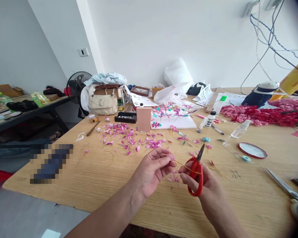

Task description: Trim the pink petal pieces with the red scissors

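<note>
Over the tabletop, the left hand pinches a pink petal; its golden wire runs to the right hand, which grips red scissors. Gentle tension should keep the wire straight.

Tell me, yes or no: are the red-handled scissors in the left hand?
No, the right hand holds the red-handled scissors.

Red-handled, dark-bladed scissors and golden wire stand out against a tan, wood-grained table, where petals show pink and magenta, flowers magenta and teal, and blossoms crimson and pink; a handbag is beige.
</note>
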`<action>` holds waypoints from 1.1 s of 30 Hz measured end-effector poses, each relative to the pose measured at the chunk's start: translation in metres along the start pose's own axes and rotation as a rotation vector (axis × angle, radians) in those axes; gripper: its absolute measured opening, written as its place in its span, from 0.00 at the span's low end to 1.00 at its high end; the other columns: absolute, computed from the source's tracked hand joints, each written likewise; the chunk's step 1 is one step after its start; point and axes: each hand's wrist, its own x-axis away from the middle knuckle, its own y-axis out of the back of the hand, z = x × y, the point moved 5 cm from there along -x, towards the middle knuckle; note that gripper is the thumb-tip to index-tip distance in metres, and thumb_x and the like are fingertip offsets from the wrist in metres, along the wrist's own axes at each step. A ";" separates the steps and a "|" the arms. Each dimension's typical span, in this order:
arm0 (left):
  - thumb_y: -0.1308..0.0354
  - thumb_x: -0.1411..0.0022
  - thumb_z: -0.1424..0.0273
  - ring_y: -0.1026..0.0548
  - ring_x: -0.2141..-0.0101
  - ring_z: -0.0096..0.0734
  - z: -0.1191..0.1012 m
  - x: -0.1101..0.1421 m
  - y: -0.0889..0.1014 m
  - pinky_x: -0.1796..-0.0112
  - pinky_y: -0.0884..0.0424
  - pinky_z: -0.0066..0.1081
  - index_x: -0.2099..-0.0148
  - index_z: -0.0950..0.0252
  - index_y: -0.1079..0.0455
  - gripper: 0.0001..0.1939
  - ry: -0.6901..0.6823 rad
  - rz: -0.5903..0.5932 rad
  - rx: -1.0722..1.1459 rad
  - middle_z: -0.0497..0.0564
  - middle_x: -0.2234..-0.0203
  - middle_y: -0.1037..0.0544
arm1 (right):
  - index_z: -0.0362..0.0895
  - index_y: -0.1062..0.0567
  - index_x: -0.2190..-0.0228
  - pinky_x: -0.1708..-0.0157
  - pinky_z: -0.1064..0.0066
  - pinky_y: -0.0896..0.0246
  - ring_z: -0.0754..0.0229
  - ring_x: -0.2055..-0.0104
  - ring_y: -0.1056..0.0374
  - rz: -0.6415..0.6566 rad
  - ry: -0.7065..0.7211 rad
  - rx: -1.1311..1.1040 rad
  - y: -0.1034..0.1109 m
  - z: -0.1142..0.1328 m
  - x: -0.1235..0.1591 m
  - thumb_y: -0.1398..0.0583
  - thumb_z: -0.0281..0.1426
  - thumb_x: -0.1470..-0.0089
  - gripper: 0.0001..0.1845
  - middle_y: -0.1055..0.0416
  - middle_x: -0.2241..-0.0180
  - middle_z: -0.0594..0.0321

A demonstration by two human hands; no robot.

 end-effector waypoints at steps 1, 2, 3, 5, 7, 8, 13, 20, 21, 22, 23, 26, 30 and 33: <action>0.37 0.51 0.78 0.27 0.73 0.19 0.002 0.000 -0.002 0.70 0.32 0.19 0.65 0.68 0.30 0.09 -0.007 -0.001 0.019 0.46 0.74 0.26 | 0.45 0.33 0.72 0.76 0.71 0.40 0.61 0.75 0.37 0.007 -0.001 -0.010 -0.002 -0.002 0.002 0.35 0.40 0.58 0.15 0.32 0.75 0.64; 0.37 0.51 0.77 0.26 0.73 0.19 0.004 0.001 -0.004 0.70 0.32 0.19 0.65 0.68 0.31 0.09 -0.015 -0.001 0.031 0.46 0.73 0.26 | 0.45 0.33 0.72 0.77 0.71 0.41 0.62 0.76 0.38 0.023 0.000 -0.010 -0.004 -0.004 0.005 0.36 0.40 0.57 0.15 0.33 0.76 0.65; 0.37 0.51 0.77 0.26 0.73 0.19 0.005 0.001 -0.006 0.70 0.32 0.19 0.65 0.68 0.31 0.08 -0.021 0.000 0.035 0.46 0.74 0.26 | 0.45 0.33 0.73 0.78 0.72 0.41 0.63 0.77 0.39 0.044 0.003 0.000 -0.006 -0.004 0.007 0.37 0.41 0.55 0.15 0.34 0.77 0.66; 0.37 0.51 0.77 0.26 0.74 0.19 0.006 0.002 -0.008 0.71 0.32 0.19 0.66 0.67 0.31 0.08 -0.032 -0.004 0.026 0.46 0.74 0.26 | 0.45 0.34 0.75 0.79 0.72 0.43 0.63 0.78 0.41 0.103 0.001 0.042 -0.009 -0.003 0.011 0.40 0.44 0.52 0.15 0.37 0.80 0.67; 0.36 0.51 0.76 0.27 0.74 0.19 0.004 0.004 -0.009 0.72 0.33 0.19 0.67 0.67 0.32 0.08 -0.048 -0.008 0.007 0.46 0.75 0.26 | 0.45 0.35 0.77 0.79 0.72 0.44 0.63 0.79 0.42 0.177 -0.016 0.105 -0.010 -0.001 0.016 0.44 0.46 0.49 0.18 0.39 0.81 0.68; 0.36 0.52 0.76 0.27 0.74 0.19 0.003 0.004 -0.008 0.73 0.33 0.18 0.67 0.67 0.32 0.08 -0.057 -0.011 -0.002 0.46 0.75 0.26 | 0.45 0.36 0.79 0.79 0.73 0.44 0.63 0.79 0.42 0.216 -0.027 0.141 -0.010 0.001 0.018 0.46 0.46 0.48 0.19 0.39 0.82 0.68; 0.36 0.52 0.75 0.28 0.75 0.18 -0.003 0.007 -0.007 0.74 0.35 0.18 0.68 0.67 0.32 0.09 -0.081 0.012 -0.062 0.45 0.76 0.27 | 0.45 0.38 0.81 0.79 0.73 0.44 0.63 0.79 0.43 0.361 -0.098 0.248 -0.005 0.006 0.028 0.48 0.49 0.47 0.22 0.42 0.82 0.68; 0.36 0.51 0.73 0.29 0.75 0.18 -0.003 0.012 -0.011 0.73 0.36 0.19 0.69 0.67 0.32 0.08 -0.069 0.060 -0.130 0.46 0.76 0.28 | 0.46 0.39 0.82 0.81 0.73 0.45 0.64 0.81 0.44 0.442 -0.112 0.322 0.001 0.012 0.030 0.49 0.50 0.48 0.23 0.42 0.84 0.68; 0.36 0.52 0.73 0.29 0.75 0.18 -0.003 0.012 -0.011 0.73 0.36 0.19 0.69 0.67 0.32 0.08 -0.057 0.061 -0.129 0.46 0.75 0.28 | 0.46 0.39 0.82 0.81 0.73 0.45 0.64 0.81 0.44 0.438 -0.112 0.327 0.002 0.012 0.029 0.49 0.50 0.48 0.23 0.42 0.84 0.68; 0.35 0.52 0.72 0.29 0.75 0.18 -0.003 0.012 -0.011 0.73 0.35 0.20 0.69 0.67 0.32 0.09 -0.046 0.060 -0.131 0.46 0.75 0.27 | 0.46 0.38 0.82 0.81 0.73 0.45 0.64 0.81 0.44 0.429 -0.120 0.323 0.004 0.012 0.029 0.48 0.51 0.49 0.23 0.42 0.84 0.68; 0.35 0.53 0.72 0.29 0.75 0.19 -0.004 0.012 -0.010 0.73 0.35 0.20 0.69 0.67 0.32 0.09 -0.041 0.056 -0.138 0.46 0.75 0.27 | 0.46 0.38 0.82 0.82 0.73 0.45 0.64 0.82 0.44 0.420 -0.138 0.312 0.006 0.012 0.029 0.47 0.51 0.50 0.23 0.42 0.84 0.68; 0.35 0.53 0.72 0.29 0.76 0.19 -0.009 0.012 -0.009 0.73 0.35 0.20 0.70 0.67 0.32 0.09 -0.068 0.042 -0.198 0.46 0.77 0.27 | 0.45 0.36 0.81 0.81 0.72 0.45 0.63 0.82 0.44 0.374 -0.193 0.243 0.015 0.009 0.027 0.47 0.55 0.52 0.26 0.41 0.85 0.68; 0.37 0.51 0.73 0.29 0.76 0.20 -0.011 0.013 -0.008 0.71 0.35 0.21 0.70 0.67 0.32 0.07 -0.128 0.008 -0.261 0.45 0.79 0.28 | 0.45 0.36 0.81 0.78 0.72 0.47 0.63 0.80 0.45 0.314 -0.174 0.113 0.022 0.006 0.024 0.47 0.52 0.49 0.24 0.40 0.83 0.67; 0.38 0.50 0.72 0.29 0.76 0.21 -0.005 0.010 -0.007 0.71 0.35 0.22 0.70 0.67 0.33 0.07 -0.127 0.001 -0.280 0.46 0.80 0.29 | 0.45 0.37 0.81 0.78 0.72 0.49 0.64 0.79 0.46 0.308 -0.178 0.063 0.017 0.004 0.022 0.46 0.49 0.47 0.23 0.41 0.82 0.67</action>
